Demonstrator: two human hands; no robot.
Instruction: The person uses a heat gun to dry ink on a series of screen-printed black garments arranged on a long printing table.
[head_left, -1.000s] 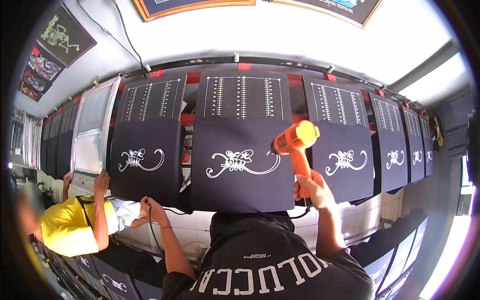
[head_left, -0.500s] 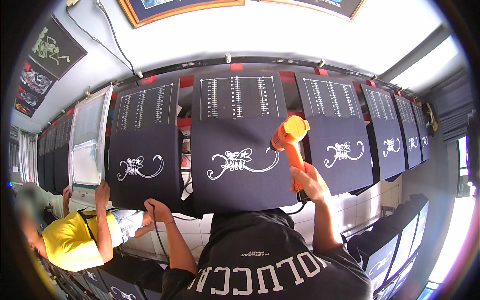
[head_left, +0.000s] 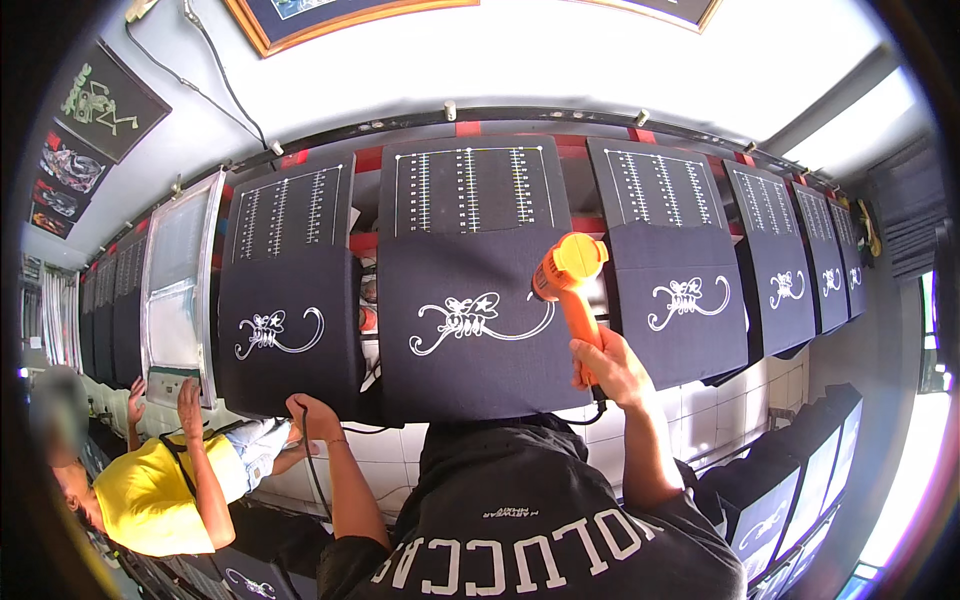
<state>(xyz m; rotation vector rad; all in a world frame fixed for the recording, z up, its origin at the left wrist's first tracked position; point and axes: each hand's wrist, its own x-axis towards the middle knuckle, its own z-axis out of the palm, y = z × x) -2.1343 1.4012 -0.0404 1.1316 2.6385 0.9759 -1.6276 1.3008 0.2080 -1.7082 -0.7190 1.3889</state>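
Observation:
My right hand (head_left: 614, 370) is wrapped round the handle of an orange heat gun (head_left: 572, 290). The gun's nozzle points left, over the right end of a white line print on the black fabric (head_left: 480, 375) covering the middle board. A black cord leaves the handle's lower end. Beside the near edge of the board to the left, my left hand (head_left: 315, 418) is closed on a black cable (head_left: 308, 452) that hangs down from it. Similar white prints show on the fabric of the left board (head_left: 290, 375) and the right board (head_left: 680, 345).
The boards stand in a row along a dark rail (head_left: 400, 124), with more at both sides. At the left, a co-worker in a yellow top (head_left: 165, 500) stands by a framed screen (head_left: 180, 300). More fabric-covered boards (head_left: 775, 480) stand behind me at lower right.
The heat gun and my right hand have shifted slightly left. The co-worker's hands, earlier at the frame's lower edge, now have their fingers raised. My left hand keeps its hold on the cable.

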